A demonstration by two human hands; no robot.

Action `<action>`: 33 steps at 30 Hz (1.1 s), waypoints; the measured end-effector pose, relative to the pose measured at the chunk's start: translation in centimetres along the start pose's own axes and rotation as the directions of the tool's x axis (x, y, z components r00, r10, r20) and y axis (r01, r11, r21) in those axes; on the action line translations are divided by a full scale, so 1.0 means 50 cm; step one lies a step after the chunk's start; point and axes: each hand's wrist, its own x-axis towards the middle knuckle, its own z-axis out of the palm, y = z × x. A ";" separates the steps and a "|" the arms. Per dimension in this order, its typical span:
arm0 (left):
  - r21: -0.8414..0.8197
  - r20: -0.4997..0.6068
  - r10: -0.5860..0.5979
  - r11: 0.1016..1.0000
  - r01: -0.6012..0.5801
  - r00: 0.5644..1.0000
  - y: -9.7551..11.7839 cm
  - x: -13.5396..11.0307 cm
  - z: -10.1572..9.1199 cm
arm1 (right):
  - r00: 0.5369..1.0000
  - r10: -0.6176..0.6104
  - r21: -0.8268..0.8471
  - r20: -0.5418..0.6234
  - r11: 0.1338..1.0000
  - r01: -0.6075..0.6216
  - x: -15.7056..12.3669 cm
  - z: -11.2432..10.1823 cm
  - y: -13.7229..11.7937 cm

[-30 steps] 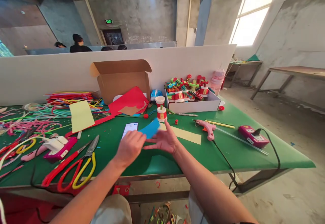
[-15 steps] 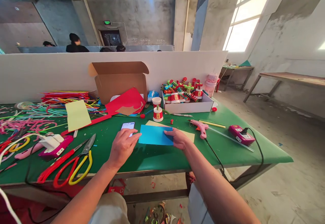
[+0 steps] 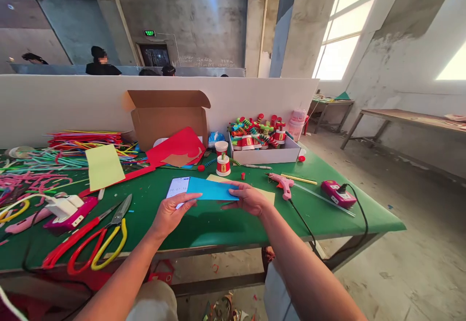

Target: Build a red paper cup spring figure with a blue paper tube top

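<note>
Both of my hands hold one blue paper sheet (image 3: pixel 209 189) just above the green table (image 3: pixel 225 224). My left hand (image 3: pixel 170 212) pinches its near left corner, thumb on top. My right hand (image 3: pixel 248 198) grips its right edge, fingers curled over it. Under the sheet's left end lies a phone (image 3: pixel 176 186) with a lit screen. A cream paper (image 3: pixel 267 195) sticks out from beneath the sheet on the right. A small red and white cup figure (image 3: pixel 223 165) stands just behind the sheet.
Red and yellow scissors (image 3: pixel 85 244) lie at the near left by a pink glue gun with a white plug (image 3: pixel 63 209). Another pink glue gun (image 3: pixel 282 184) and a power strip (image 3: pixel 337 194) lie right. A cardboard box (image 3: pixel 169 117), red paper (image 3: pixel 178 146), pipe cleaners (image 3: pixel 58 158) and a white box of figures (image 3: pixel 264 143) stand behind. People stand beyond the white partition (image 3: pixel 54 105).
The blue sheet went from tilted up between my hands to held flat and low over the table, now covering part of the phone. My left hand took hold of its corner.
</note>
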 end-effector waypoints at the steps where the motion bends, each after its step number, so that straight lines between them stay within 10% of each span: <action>1: -0.063 -0.012 -0.072 0.995 0.071 0.997 0.001 0.001 -0.002 | 1.000 0.002 -0.004 0.014 1.000 -0.002 -0.001 0.000 0.000; 7: -0.290 -0.135 -0.288 0.927 0.240 0.948 -0.001 -0.001 0.005 | 0.999 -0.044 0.102 -0.030 0.994 0.047 0.001 0.016 -0.014; 12: 0.112 -0.280 0.088 0.992 -0.059 0.956 0.003 -0.013 0.029 | 0.999 -0.012 0.076 -0.034 0.997 0.014 0.008 0.031 -0.018; 17: 0.389 0.050 0.279 0.879 -0.276 0.959 0.033 -0.054 0.035 | 0.960 -0.168 -0.192 -0.226 0.973 0.125 0.007 0.010 -0.007; 22: 0.435 -0.007 0.298 0.860 -0.265 0.955 0.074 -0.085 0.009 | 0.995 -0.058 -0.325 -0.083 0.945 0.028 -0.032 -0.005 -0.015; 28: 0.324 0.348 0.340 0.831 -0.452 0.874 0.104 -0.082 0.025 | 1.000 -0.002 -0.308 -0.012 0.951 -0.002 -0.073 0.026 0.015; 33: 0.194 0.350 0.321 0.894 -0.403 0.880 0.090 -0.066 0.052 | 0.989 -0.056 -0.204 -0.139 0.979 0.027 -0.076 0.034 0.041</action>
